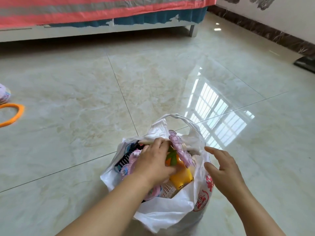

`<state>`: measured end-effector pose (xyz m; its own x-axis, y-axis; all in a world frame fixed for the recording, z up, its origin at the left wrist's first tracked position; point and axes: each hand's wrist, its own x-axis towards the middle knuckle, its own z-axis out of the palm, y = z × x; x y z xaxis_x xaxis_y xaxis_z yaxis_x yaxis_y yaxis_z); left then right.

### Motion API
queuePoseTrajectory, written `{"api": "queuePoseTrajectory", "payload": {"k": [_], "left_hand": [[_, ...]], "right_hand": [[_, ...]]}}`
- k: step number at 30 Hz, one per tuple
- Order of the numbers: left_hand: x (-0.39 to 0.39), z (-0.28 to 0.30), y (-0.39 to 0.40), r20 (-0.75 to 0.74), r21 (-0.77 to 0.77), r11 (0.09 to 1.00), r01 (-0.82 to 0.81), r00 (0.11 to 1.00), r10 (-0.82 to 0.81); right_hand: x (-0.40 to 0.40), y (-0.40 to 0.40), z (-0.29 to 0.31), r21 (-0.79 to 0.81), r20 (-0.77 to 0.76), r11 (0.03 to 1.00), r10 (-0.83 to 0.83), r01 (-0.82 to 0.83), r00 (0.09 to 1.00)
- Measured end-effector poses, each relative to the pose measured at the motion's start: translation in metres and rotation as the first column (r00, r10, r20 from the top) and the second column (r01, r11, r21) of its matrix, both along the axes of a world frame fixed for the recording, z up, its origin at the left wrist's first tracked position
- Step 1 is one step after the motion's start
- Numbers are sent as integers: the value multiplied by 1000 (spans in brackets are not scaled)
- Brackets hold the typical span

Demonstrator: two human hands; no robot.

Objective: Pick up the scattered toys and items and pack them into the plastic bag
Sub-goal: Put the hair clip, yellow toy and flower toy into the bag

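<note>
One white plastic bag (170,213) stands on the glossy tiled floor (85,99), one yellow plastic toy (181,178) inside it being gripped by the left hand (153,164), while the right hand (223,169) is held spread, empty, just beside it, one orange ring (16,114) well apart.

Glossy marble-tile floor (85,86) under white plastic bag (170,213), orange ring (18,114), patterned item (4,94) at left edge

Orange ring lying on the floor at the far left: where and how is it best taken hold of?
Probably pinch the thin orange hoop-shaped ring across its band at the near right curve, coming from above. It lies flat on the glossy tiled floor, open in the middle, so a finger can likely hook under it. Its left part is out of frame.
</note>
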<state>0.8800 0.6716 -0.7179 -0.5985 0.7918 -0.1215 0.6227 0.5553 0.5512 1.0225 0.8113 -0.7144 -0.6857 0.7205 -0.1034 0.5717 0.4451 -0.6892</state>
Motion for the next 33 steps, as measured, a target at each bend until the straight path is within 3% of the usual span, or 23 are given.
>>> {"api": "queuePoseTrajectory", "payload": {"k": [3,7,14,17,20,25,29,31,33], "left_hand": [[2,-6,2,7,11,999,31,999,-31],[3,-10,5,37,-98,995,19,999,-15],[2,-19,8,-13,-29,1000,-4,1000,3],[6,-24,12,-51,-14,1000,-4,999,3],[14,-23,21,-77,-33,999,-3,997,1],[46,-14,43,-68,-120,982,147,986,-155],[65,-7,55,39,-56,971,231,973,-229],[63,-1,53,131,-5,983,181,975,-179],[58,1,49,126,79,989,125,983,-134]], "right_hand": [[-3,-2,-5,-115,9,989,-88,88,996],[-8,-11,-10,-233,51,953,-189,196,981],[-13,-12,-18,-336,119,877,-323,344,939],[-11,-7,-10,-361,-10,832,-455,421,890],[-6,3,6,-397,-177,760,-614,515,769],[4,22,32,-395,-351,699,-714,596,605],[15,22,32,-383,-328,707,-706,594,628],[21,20,29,-378,-312,719,-692,583,651],[26,20,26,-382,-314,742,-665,551,678]]}}
